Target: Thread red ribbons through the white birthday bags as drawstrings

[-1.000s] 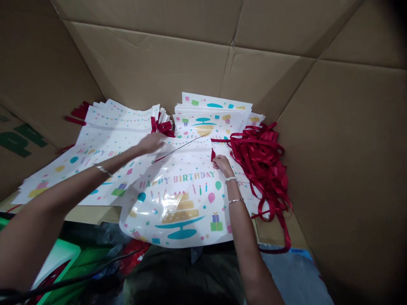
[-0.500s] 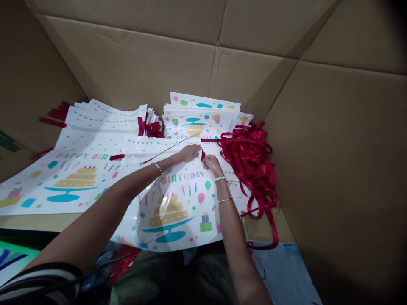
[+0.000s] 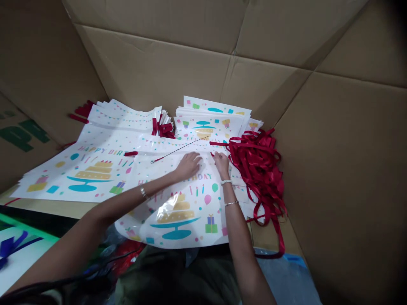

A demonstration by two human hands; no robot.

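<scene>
We see a creased brown cardboard wall [image 3: 152,59] at the far side, a flat grey surface [image 3: 291,279] near right.

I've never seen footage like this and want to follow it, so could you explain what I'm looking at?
No machine here: these are a person's two bare hands, seen by one camera worn on the head, looking forward and down. The left hand rests on a white sheet printed with birthday pictures. The right hand pinches a red ribbon end there. A thin dark rod lies across the sheet. Similar printed stacks sit to the left and behind, with a red ribbon heap to the right. Cardboard walls stand around.
</scene>
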